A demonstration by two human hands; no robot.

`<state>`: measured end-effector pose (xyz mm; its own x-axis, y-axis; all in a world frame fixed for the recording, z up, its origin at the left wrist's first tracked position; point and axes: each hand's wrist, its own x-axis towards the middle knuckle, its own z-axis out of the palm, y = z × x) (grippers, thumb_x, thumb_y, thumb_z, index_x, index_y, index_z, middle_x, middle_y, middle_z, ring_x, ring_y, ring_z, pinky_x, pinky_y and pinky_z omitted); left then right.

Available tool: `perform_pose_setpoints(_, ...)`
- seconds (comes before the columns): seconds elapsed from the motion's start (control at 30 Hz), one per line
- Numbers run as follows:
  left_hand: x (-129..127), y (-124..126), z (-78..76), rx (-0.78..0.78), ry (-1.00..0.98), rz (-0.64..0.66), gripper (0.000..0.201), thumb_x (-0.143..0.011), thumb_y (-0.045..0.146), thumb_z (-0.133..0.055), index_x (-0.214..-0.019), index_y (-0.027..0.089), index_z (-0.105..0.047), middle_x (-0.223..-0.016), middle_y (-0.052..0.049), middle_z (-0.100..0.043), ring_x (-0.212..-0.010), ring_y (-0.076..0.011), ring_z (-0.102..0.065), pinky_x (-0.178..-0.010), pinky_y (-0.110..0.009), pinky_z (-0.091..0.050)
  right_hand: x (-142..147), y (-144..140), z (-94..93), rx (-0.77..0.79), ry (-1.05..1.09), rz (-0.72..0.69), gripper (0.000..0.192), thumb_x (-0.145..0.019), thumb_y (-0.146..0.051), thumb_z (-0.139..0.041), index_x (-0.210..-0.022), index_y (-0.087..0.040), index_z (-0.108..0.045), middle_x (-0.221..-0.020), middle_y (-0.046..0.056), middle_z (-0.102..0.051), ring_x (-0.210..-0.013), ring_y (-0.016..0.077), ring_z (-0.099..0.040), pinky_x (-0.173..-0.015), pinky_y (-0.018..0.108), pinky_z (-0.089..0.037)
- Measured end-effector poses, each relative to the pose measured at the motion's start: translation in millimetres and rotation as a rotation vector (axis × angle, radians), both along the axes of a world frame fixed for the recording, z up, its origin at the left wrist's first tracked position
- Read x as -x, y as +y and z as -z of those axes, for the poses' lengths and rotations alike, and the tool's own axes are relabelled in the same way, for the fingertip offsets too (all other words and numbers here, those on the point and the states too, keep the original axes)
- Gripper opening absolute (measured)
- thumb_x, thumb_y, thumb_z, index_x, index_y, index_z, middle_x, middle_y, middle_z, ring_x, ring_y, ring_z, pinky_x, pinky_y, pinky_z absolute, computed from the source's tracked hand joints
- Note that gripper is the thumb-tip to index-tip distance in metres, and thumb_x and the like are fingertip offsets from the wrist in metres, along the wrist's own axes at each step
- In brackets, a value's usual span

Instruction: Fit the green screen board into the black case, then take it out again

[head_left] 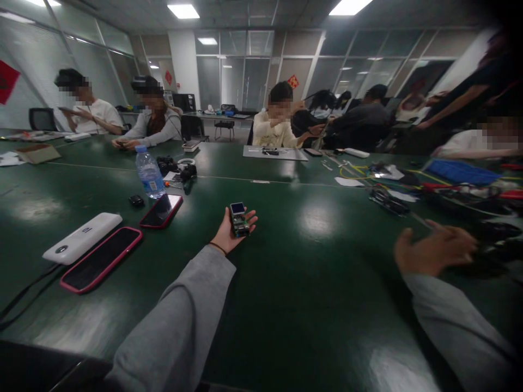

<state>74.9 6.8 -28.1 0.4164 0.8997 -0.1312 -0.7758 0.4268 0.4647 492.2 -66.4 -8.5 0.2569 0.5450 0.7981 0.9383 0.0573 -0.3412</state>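
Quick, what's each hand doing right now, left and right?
Left hand: open, palm up, a small circuit board module resting on it.
Right hand: blurred, holds nothing visible; open or closed cannot be told.

— Where does the gadget (239, 219) sit?
— On the left hand (233, 231), above the tabletop (310, 261).
— And left of it?
— Two phones (162, 210) and a power bank (82, 238), with a bottle (149, 173) behind them.
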Motion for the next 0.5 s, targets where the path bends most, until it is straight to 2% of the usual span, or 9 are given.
perform_pose_setpoints(0.07, -1, 0, -0.5, -0.001, 0.004, 0.002, 0.051, -0.086, 0.056, -0.032, -0.110, 0.016, -0.055, -0.115, -0.013, -0.059, -0.104, -0.0252, -0.058, -0.084, -0.039, -0.046, 46, 13, 9.9, -0.017, -0.018, 0.124, 0.046, -0.085, -0.046, -0.039, -0.125, -0.024, -0.044, -0.131, 0.016, -0.035, -0.126, 0.0357, -0.025, -0.096, 0.060, -0.018)
perform_pose_setpoints(0.1, -1, 0, -1.1, -0.001, 0.011, 0.003, 0.051, -0.086, 0.056, -0.032, -0.109, 0.016, -0.055, -0.115, -0.013, -0.060, -0.103, -0.0252, -0.058, -0.084, -0.039, -0.046, 78, 15, 13.1, 0.020, -0.059, 0.090, 0.045, -0.084, -0.045, -0.040, -0.121, -0.021, -0.048, -0.128, 0.016, -0.038, -0.123, 0.0352, -0.029, -0.094, 0.058, -0.022)
perform_pose_setpoints(0.17, -2, -1, -2.7, 0.002, 0.030, -0.001, 0.053, -0.086, 0.056, -0.031, -0.109, 0.016, -0.055, -0.112, -0.013, -0.061, -0.101, -0.0246, -0.059, -0.083, -0.038, -0.046, 150, 13, 15.2, 0.106, -0.129, -0.100, 0.040, -0.086, -0.040, -0.040, -0.119, -0.021, -0.051, -0.128, 0.013, -0.040, -0.122, 0.0307, -0.033, -0.095, 0.053, -0.026)
perform_pose_setpoints(0.23, -1, -1, -3.8, 0.008, 0.053, 0.013, 0.055, -0.087, 0.057, -0.029, -0.109, 0.015, -0.056, -0.109, -0.013, -0.063, -0.097, -0.0229, -0.060, -0.083, -0.036, -0.046, 220, 5, 12.5, 0.189, -0.217, -0.382, 0.039, -0.086, -0.035, -0.041, -0.123, -0.023, -0.048, -0.130, 0.010, -0.040, -0.124, 0.0266, -0.034, -0.099, 0.048, -0.025)
perform_pose_setpoints(0.3, 0, -2, -4.1, 0.018, 0.071, 0.085, 0.059, -0.086, 0.059, -0.027, -0.111, 0.015, -0.057, -0.106, -0.013, -0.064, -0.094, -0.0215, -0.061, -0.083, -0.034, -0.046, 275, -2, 7.8, 0.261, -0.327, -0.666, 0.041, -0.087, -0.033, -0.041, -0.128, -0.028, -0.044, -0.135, 0.005, -0.039, -0.127, 0.0234, -0.031, -0.103, 0.044, -0.022)
perform_pose_setpoints(0.37, 1, -3, -3.9, 0.012, 0.066, 0.151, 0.064, -0.085, 0.061, -0.026, -0.113, 0.013, -0.057, -0.104, -0.013, -0.064, -0.095, -0.0212, -0.061, -0.085, -0.033, -0.045, 307, -3, 4.2, 0.297, -0.343, -0.811, 0.044, -0.088, -0.030, -0.039, -0.132, -0.028, -0.039, -0.139, 0.003, -0.035, -0.131, 0.0212, -0.027, -0.107, 0.042, -0.019)
perform_pose_setpoints(0.43, 1, -4, -4.2, -0.001, 0.055, 0.158, 0.066, -0.084, 0.062, -0.027, -0.115, 0.012, -0.057, -0.104, -0.014, -0.065, -0.097, -0.0220, -0.060, -0.087, -0.034, -0.044, 317, 2, 3.4, 0.305, -0.272, -0.821, 0.046, -0.089, -0.029, -0.037, -0.135, -0.025, -0.037, -0.142, 0.002, -0.033, -0.133, 0.0204, -0.024, -0.109, 0.041, -0.017)
perform_pose_setpoints(0.5, 0, -5, -5.9, -0.005, 0.060, 0.104, 0.064, -0.084, 0.061, -0.031, -0.113, 0.011, -0.058, -0.103, -0.014, -0.065, -0.097, -0.0231, -0.060, -0.088, -0.035, -0.044, 312, 12, 5.2, 0.304, -0.177, -0.790, 0.045, -0.091, -0.029, -0.033, -0.135, -0.024, -0.036, -0.142, 0.002, -0.032, -0.133, 0.0199, -0.023, -0.110, 0.042, -0.018)
